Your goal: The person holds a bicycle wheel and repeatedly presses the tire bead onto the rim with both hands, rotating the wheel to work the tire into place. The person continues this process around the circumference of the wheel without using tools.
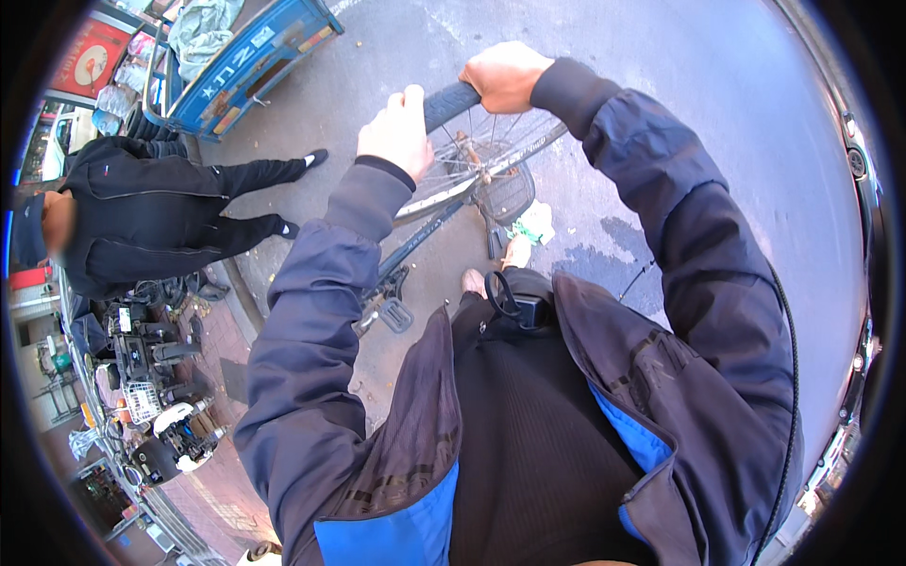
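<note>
My left hand (401,132) is closed over a black bicycle tire (451,106), with its fingers pointing away from me. A short way to the right, my right hand (507,77) is wrapped round the same tire, its fingers folded under and partly hidden. Below my hands the silver wheel rim (530,147) and thin spokes show, and the tire arches above the rim between the hands. From the hub a dark bicycle frame (422,241) runs down left to a pedal (396,315). Beyond the spokes, near the ground, is a wire basket (510,195).
A person in black (156,212) stands at the left. Behind them is a blue cargo cart (250,75) with bundles. Parked scooters (175,429) line the lower left. A white-green plastic bag (535,224) lies by my foot. Cars (857,162) stand along the right edge.
</note>
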The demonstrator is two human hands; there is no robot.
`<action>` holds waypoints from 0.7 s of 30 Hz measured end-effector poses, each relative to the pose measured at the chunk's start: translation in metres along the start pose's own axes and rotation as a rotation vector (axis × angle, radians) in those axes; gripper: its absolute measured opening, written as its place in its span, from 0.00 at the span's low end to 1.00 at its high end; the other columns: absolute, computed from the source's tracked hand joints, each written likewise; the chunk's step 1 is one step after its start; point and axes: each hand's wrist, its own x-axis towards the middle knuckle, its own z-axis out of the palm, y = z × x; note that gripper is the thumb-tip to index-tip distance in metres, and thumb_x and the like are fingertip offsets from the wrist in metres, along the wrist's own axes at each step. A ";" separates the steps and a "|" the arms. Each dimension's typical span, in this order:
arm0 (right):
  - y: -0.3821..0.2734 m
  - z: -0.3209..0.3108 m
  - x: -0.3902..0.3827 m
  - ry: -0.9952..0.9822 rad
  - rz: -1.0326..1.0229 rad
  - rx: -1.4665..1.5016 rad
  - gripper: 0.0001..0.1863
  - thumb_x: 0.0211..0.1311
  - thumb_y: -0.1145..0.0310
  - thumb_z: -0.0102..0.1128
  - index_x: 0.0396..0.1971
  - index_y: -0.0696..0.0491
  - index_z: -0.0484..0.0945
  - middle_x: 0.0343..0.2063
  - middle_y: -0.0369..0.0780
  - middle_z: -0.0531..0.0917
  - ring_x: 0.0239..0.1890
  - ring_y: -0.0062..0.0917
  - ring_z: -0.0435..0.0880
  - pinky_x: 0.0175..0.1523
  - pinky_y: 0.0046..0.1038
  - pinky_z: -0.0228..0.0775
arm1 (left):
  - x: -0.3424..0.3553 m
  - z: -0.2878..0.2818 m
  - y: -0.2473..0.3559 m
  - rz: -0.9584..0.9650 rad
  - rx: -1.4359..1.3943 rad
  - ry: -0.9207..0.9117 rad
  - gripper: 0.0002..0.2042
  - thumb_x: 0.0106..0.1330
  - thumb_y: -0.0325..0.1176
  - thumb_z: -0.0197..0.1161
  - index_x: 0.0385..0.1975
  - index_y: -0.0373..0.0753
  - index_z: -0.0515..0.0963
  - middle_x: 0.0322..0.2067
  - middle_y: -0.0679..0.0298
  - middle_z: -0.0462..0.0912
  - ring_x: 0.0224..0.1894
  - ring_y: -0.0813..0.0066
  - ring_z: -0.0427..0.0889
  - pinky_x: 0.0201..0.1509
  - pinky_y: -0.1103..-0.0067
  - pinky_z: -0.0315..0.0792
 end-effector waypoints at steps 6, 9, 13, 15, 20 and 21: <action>-0.004 0.001 0.011 -0.025 -0.032 0.027 0.08 0.53 0.74 0.65 0.33 0.55 0.89 0.28 0.53 0.89 0.35 0.51 0.91 0.44 0.45 0.83 | 0.015 0.005 -0.003 0.072 -0.021 0.000 0.21 0.64 0.31 0.69 0.54 0.37 0.71 0.45 0.46 0.85 0.45 0.42 0.90 0.50 0.55 0.85; -0.006 0.002 0.005 0.044 -0.029 -0.017 0.09 0.55 0.73 0.65 0.36 0.52 0.90 0.31 0.50 0.91 0.38 0.48 0.92 0.46 0.45 0.84 | 0.021 0.005 -0.009 0.112 -0.073 -0.074 0.27 0.62 0.32 0.69 0.61 0.36 0.70 0.46 0.43 0.86 0.49 0.39 0.88 0.55 0.55 0.82; -0.012 0.013 -0.014 0.157 0.067 0.099 0.20 0.55 0.71 0.67 0.49 0.54 0.81 0.46 0.46 0.83 0.56 0.46 0.80 0.60 0.46 0.71 | 0.033 0.003 -0.016 0.147 -0.142 -0.226 0.26 0.63 0.31 0.68 0.61 0.33 0.70 0.45 0.39 0.86 0.51 0.37 0.87 0.57 0.55 0.81; -0.019 0.028 -0.026 0.555 -0.010 -0.004 0.16 0.52 0.75 0.64 0.44 0.53 0.80 0.43 0.47 0.83 0.52 0.47 0.82 0.56 0.46 0.73 | 0.036 0.003 -0.018 0.168 -0.197 -0.250 0.26 0.62 0.30 0.69 0.61 0.34 0.70 0.43 0.38 0.86 0.50 0.36 0.87 0.57 0.56 0.80; -0.005 0.036 -0.025 0.593 -0.039 0.064 0.09 0.51 0.73 0.65 0.34 0.52 0.80 0.33 0.44 0.84 0.41 0.47 0.86 0.48 0.47 0.76 | 0.041 0.002 -0.021 0.148 -0.276 -0.326 0.28 0.60 0.29 0.69 0.62 0.36 0.72 0.43 0.38 0.86 0.49 0.36 0.87 0.57 0.57 0.80; 0.000 0.033 -0.024 0.512 -0.048 0.090 0.08 0.51 0.73 0.65 0.33 0.52 0.80 0.32 0.44 0.85 0.39 0.47 0.87 0.47 0.47 0.77 | 0.042 0.001 -0.021 0.173 -0.285 -0.318 0.28 0.59 0.29 0.69 0.62 0.36 0.72 0.43 0.38 0.86 0.48 0.36 0.87 0.57 0.58 0.80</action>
